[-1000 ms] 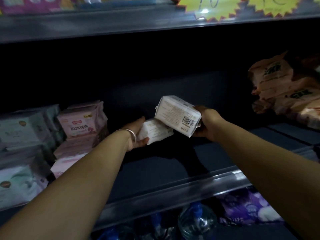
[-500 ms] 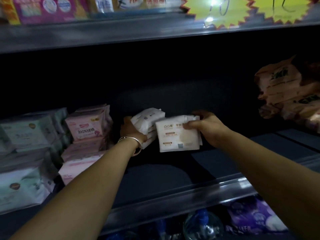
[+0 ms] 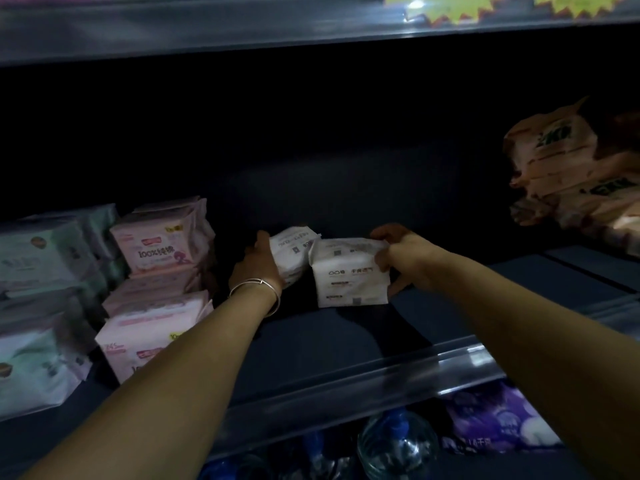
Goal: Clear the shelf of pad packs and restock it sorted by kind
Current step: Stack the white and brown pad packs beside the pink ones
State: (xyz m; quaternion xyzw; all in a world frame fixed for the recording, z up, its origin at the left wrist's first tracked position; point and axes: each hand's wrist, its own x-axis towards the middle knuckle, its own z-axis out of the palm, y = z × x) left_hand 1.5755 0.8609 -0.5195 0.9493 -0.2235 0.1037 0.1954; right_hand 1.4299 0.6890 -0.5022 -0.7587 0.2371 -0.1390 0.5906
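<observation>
Restocking under way: right hand point(image 3: 398, 259) has turned its white pack point(image 3: 349, 273) upright onto mid-shelf point(image 3: 519, 292), fingers still pinching it; left hand point(image 3: 259, 261) grips second pack point(image 3: 292, 254) just behind, touching.

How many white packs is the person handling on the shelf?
2: one white pack stands mid-shelf, pinched by the right hand; another white pack just left, gripped by the left hand. More may hide behind.

Head view, close, facing forward-down into dark shelf point(image 3: 311, 344)
</observation>
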